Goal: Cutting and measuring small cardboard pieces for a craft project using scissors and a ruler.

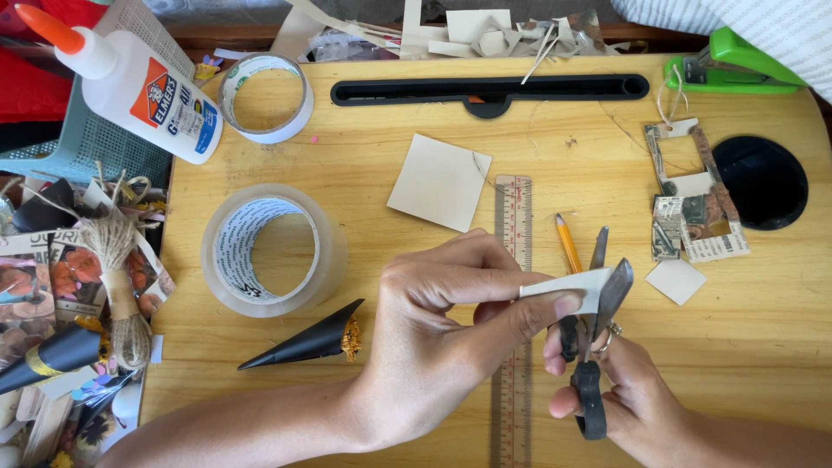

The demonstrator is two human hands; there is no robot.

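From the head view, the left hand (433,338) pinched a white paper strip (568,284) between thumb and fingers (472,286), just above the ruler (513,347). The right hand (633,403) had its fingers closed through the handles of black scissors (598,329), blades parted around the strip's end. The wooden desk (390,156) carried two tape rolls (264,251), a glue bottle (139,87), a black paper cone (303,342), a pencil (568,243) and a green stapler (732,65); scraps crowded its left edge.
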